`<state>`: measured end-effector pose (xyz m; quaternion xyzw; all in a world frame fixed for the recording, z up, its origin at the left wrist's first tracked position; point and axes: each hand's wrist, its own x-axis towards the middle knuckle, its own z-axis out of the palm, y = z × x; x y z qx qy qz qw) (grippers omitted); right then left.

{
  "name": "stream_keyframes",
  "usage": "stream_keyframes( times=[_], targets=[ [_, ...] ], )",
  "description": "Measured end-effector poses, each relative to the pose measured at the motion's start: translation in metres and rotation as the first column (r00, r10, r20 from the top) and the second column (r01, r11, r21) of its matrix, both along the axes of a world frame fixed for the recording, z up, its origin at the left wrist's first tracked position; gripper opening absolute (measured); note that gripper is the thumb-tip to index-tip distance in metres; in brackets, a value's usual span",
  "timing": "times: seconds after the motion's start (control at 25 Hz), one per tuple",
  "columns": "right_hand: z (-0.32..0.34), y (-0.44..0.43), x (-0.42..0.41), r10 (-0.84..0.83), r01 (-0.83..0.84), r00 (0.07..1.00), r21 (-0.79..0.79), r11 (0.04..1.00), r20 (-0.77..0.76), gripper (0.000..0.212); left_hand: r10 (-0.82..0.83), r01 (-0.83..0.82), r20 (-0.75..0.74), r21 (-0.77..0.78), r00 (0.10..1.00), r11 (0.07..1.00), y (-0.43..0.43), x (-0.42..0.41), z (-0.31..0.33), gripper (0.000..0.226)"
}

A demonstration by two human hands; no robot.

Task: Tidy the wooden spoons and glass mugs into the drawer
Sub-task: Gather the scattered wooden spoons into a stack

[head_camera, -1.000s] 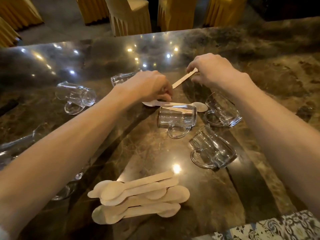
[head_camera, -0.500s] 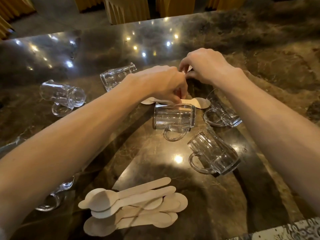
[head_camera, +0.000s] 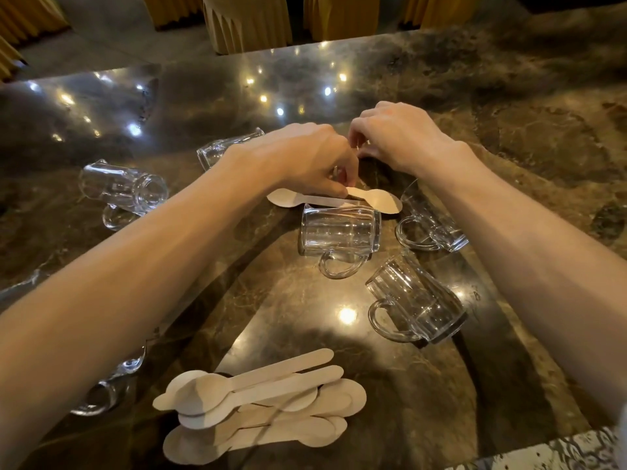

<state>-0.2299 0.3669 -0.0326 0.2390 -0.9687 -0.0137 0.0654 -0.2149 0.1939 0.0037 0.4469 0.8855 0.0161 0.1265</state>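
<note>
Head view, looking down at a dark, glossy marble tabletop (head_camera: 509,96), with two bare forearms reaching forward across it. The left hand (head_camera: 298,161) has its fingers curled downward and pinches the handle end of a wooden spoon (head_camera: 380,202). The spoon's bowl points right and lies flat on the stone. A second spoon (head_camera: 283,198) lies under it, bowl to the left. The right hand (head_camera: 403,137), just beside the left, is also curled, but its fingertips are hidden and it is unclear whether it holds anything. Just in front of the two spoons a glass mug (head_camera: 339,232) lies on its side. A nearer mug (head_camera: 419,300) and a third mug (head_camera: 437,225) lie tipped over to its right, and a far-left mug (head_camera: 122,188) is tipped too. Closest to the viewer sits a pile of wooden spoons (head_camera: 258,398). Yellow-covered chairs (head_camera: 244,22) stand beyond the table.
</note>
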Motion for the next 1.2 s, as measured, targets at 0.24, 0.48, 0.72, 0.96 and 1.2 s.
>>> stream_keyframes(
  times=[0.24,0.48,0.72,0.96,1.2],
  targets=[
    [0.006,-0.006,0.001,0.022,-0.023,0.999,-0.036,0.999,-0.029,0.014,0.03,-0.029,-0.011,0.093,0.999,0.995,-0.019,0.004,0.02,0.024],
    [0.029,-0.019,0.022,-0.018,0.013,0.999,-0.166,0.986,-0.031,0.015,0.131,-0.139,0.073,0.133,0.989,0.981,-0.044,0.021,0.031,0.02],
    [0.06,-0.032,0.059,-0.015,0.006,0.999,-0.197,0.98,-0.042,0.016,0.159,-0.181,0.102,0.273,0.982,0.945,-0.068,0.063,0.055,0.02],
    [0.081,-0.05,0.11,0.025,-0.037,0.998,-0.239,0.97,-0.051,0.017,0.165,-0.193,0.114,0.316,0.98,0.929,-0.093,0.115,0.069,0.025],
    [0.085,-0.066,0.15,0.061,-0.068,0.998,-0.283,0.957,-0.034,0.018,0.182,-0.208,0.113,0.292,0.977,0.934,-0.111,0.157,0.066,0.023]
  ],
)
